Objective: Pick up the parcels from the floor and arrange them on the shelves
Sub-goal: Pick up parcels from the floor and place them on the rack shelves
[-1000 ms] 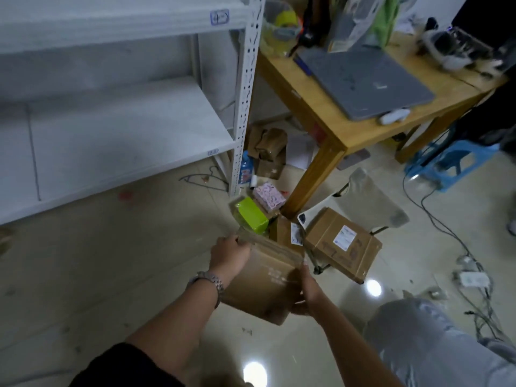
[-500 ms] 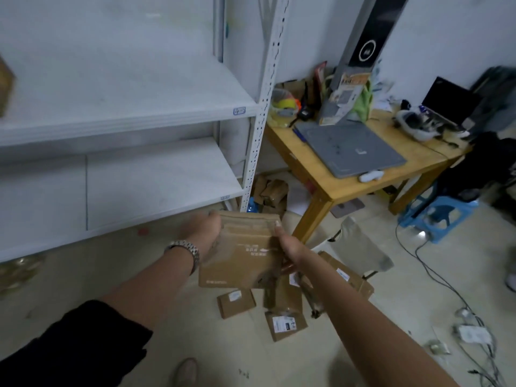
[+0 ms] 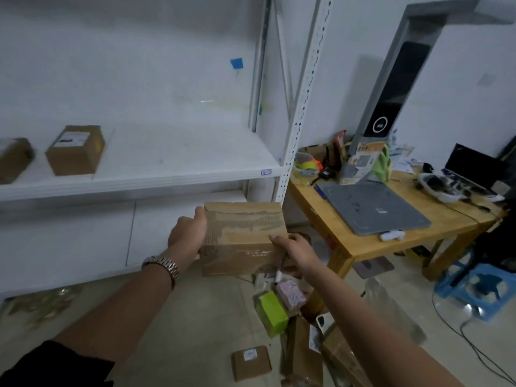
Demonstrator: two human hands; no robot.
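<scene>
Head: L hand [image 3: 187,237], R hand [image 3: 293,248] grip box [image 3: 245,236], print illegible.

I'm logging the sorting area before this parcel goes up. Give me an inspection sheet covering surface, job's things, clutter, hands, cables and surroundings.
Surface: the white upper shelf holds a labelled brown box and another brown box at the picture's left edge.
Job's things: a cardboard box is held in the air near the shelf post; a green box, a pink parcel and a small brown box lie on the floor.
Clutter: the wooden table carries a grey mat, a black laptop and loose items.
Hands: the left hand grips the cardboard box's left end; the right hand grips its right side.
Cables: dark cables trail over the floor at right.
Surroundings: white wall; a blue stool beside the table.
</scene>
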